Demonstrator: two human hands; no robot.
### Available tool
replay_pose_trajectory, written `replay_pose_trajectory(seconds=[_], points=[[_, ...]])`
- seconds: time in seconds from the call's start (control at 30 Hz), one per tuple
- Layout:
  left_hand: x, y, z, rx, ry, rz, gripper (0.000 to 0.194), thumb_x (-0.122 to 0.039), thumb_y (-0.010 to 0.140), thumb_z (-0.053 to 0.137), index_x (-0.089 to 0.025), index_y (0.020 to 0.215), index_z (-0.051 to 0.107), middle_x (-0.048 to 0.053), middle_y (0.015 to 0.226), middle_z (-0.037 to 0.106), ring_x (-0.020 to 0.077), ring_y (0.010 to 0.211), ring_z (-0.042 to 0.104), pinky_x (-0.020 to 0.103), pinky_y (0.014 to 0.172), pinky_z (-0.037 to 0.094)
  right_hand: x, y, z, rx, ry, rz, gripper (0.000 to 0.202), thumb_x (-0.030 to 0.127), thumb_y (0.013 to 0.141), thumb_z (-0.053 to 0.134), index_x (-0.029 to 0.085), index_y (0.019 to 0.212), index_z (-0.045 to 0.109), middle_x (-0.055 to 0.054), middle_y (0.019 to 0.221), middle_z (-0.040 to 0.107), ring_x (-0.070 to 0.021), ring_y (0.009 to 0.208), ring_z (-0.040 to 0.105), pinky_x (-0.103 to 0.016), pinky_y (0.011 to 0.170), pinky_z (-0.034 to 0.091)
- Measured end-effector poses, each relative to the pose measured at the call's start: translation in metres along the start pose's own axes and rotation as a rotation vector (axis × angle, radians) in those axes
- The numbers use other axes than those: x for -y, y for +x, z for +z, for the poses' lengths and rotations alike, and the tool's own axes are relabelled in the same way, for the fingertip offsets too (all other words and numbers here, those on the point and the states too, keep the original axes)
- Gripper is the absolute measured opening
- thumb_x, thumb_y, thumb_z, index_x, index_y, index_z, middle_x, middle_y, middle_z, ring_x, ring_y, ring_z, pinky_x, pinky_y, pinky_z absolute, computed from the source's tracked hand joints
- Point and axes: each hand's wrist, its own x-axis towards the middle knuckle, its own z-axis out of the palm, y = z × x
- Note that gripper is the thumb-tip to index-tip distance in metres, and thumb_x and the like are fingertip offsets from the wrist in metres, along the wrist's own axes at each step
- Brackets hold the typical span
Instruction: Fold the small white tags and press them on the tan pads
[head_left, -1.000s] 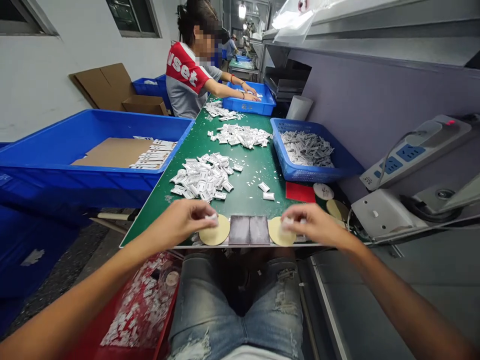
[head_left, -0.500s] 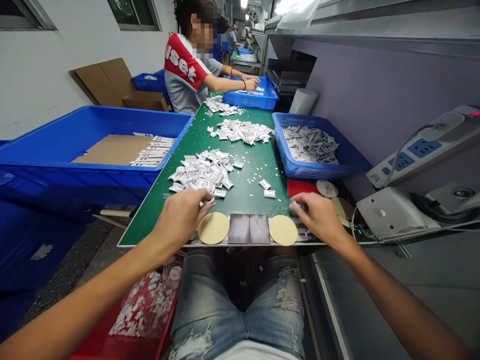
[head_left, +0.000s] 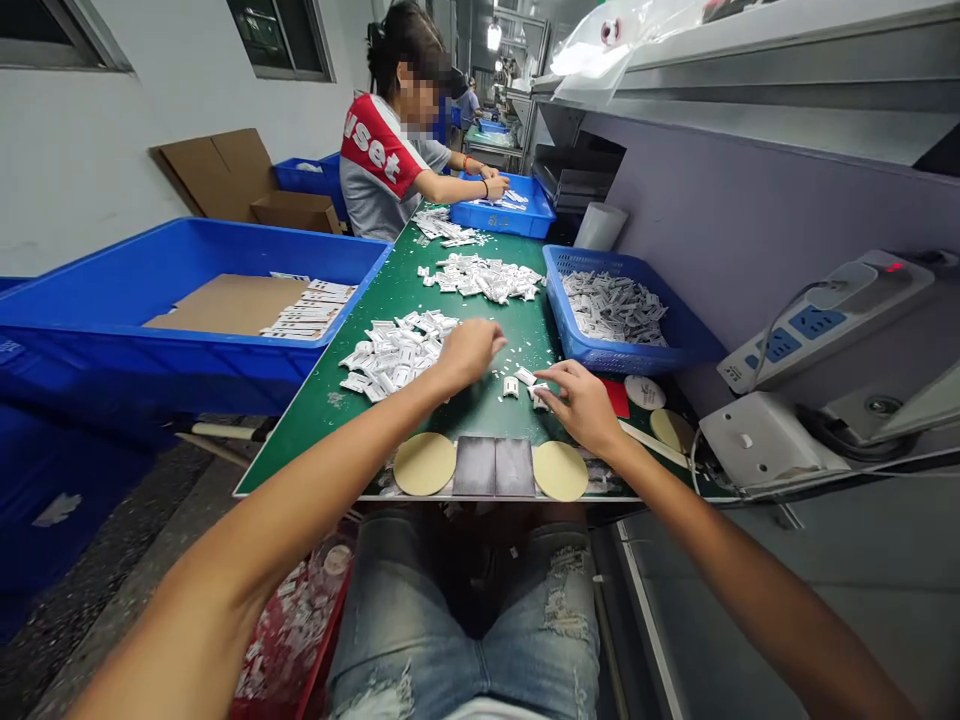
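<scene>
My left hand [head_left: 472,352] is above the right side of the nearest pile of small white plastic pieces [head_left: 394,355]. Its fingers are curled together, and whatever is in them, if anything, is hidden. Nearer the middle of the green table, my right hand [head_left: 583,402] has its thumb and index finger apart, with the tips beside a white plastic piece [head_left: 537,398]. Two similar pieces lie just to the left, one of them a separate piece [head_left: 511,387] showing a dark mark. Two round yellow discs [head_left: 424,464] and a pair of dark grey plates [head_left: 493,467] lie along the front edge.
At the right stands a blue basket [head_left: 592,354] of white pieces, with a power strip [head_left: 795,325] beyond it. A large blue bin [head_left: 187,345] flanks the table's left side. Across the far end, a co-worker [head_left: 382,165] works over a blue tray [head_left: 502,218]. More piles cover the table's middle.
My left hand has moved forward and right from beside the left disc. The right hand has come left to the loose pieces. Another white piece now lies beside them.
</scene>
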Motion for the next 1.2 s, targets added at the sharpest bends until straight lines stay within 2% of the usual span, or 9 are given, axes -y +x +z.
replay_pose_trajectory(seconds=[0.1,0.27,0.47,0.6,0.77,0.83,0.93,1.07,1.2], points=[[0.017,0.016,-0.01,-0.052,0.04,-0.003,0.023,-0.019,0.082,0.061,-0.017,0.101,0.074,0.018,0.109,0.072,0.0355,0.119,0.053,0.048,0.098,0.034,0.002,0.009,-0.005,-0.058,0.006,0.021,0.028,0.03,0.094,0.052,0.022,0.113,0.07,-0.009,0.1,0.068,-0.019,0.076,0.058,-0.033,0.079,0.046],[0.027,0.019,-0.014,-0.072,-0.044,0.016,0.012,-0.02,0.081,0.064,-0.015,0.077,0.074,0.017,0.09,0.074,0.0341,0.111,0.058,0.048,0.097,0.036,0.006,0.034,-0.002,-0.091,0.113,0.166,0.033,0.033,0.09,0.054,0.019,0.116,0.068,-0.006,0.093,0.07,-0.0153,0.064,0.054,-0.03,0.069,0.044],[-0.004,-0.032,-0.029,-0.082,-0.416,0.051,0.043,-0.047,0.093,0.052,-0.011,0.114,0.065,0.011,0.09,0.074,0.0188,0.079,0.068,0.03,0.07,0.049,0.047,0.041,0.014,0.079,0.457,0.224,0.067,0.044,0.081,0.067,0.027,0.143,0.047,-0.006,0.112,0.067,-0.014,0.067,0.057,-0.03,0.064,0.048],[-0.022,-0.067,-0.049,-0.001,-0.663,0.069,0.04,-0.049,0.089,0.056,-0.011,0.098,0.066,0.009,0.083,0.073,0.0175,0.072,0.066,0.026,0.062,0.048,0.079,0.038,0.021,0.005,0.432,0.229,0.051,0.051,0.089,0.056,0.025,0.133,0.057,-0.003,0.089,0.069,-0.016,0.065,0.059,-0.03,0.066,0.047],[0.0,-0.076,-0.064,-0.11,-0.009,0.186,0.029,-0.027,0.093,0.049,-0.019,0.112,0.069,0.009,0.107,0.073,0.0228,0.095,0.062,0.032,0.078,0.045,0.074,0.023,0.0,-0.015,0.856,0.502,0.048,0.055,0.088,0.054,0.018,0.118,0.062,-0.005,0.09,0.067,-0.0096,0.049,0.043,-0.026,0.047,0.035],[0.015,-0.075,-0.06,-0.026,0.25,0.226,0.033,-0.015,0.085,0.054,-0.022,0.113,0.07,0.009,0.106,0.074,0.0258,0.102,0.059,0.034,0.08,0.042,0.065,0.006,-0.014,-0.023,1.051,0.662,0.044,0.054,0.089,0.053,0.017,0.109,0.065,-0.001,0.076,0.061,-0.0079,0.045,0.032,-0.025,0.042,0.028],[0.028,-0.07,-0.047,0.068,0.371,0.277,0.023,-0.01,0.078,0.059,-0.023,0.089,0.074,0.011,0.09,0.076,0.0282,0.102,0.057,0.036,0.081,0.04,0.058,-0.029,-0.033,-0.019,1.17,0.805,0.039,0.053,0.088,0.056,0.018,0.102,0.067,0.005,0.06,0.043,-0.0073,0.043,0.023,-0.024,0.04,0.021],[0.028,-0.06,-0.04,0.021,0.376,0.271,0.017,-0.018,0.083,0.056,-0.022,0.079,0.072,0.012,0.083,0.074,0.0289,0.102,0.058,0.038,0.085,0.039,0.061,-0.07,-0.045,0.028,1.066,0.789,0.036,0.05,0.088,0.058,0.021,0.108,0.066,0.001,0.074,0.052,-0.0087,0.051,0.036,-0.024,0.045,0.03],[0.018,-0.078,-0.048,-0.094,0.364,0.194,0.028,-0.022,0.091,0.045,-0.019,0.105,0.069,0.013,0.098,0.073,0.0274,0.096,0.062,0.036,0.08,0.042,0.06,-0.094,-0.043,0.059,0.554,0.51,0.033,0.047,0.094,0.05,0.023,0.106,0.07,-0.006,0.097,0.06,-0.0175,0.078,0.055,-0.03,0.066,0.045]])
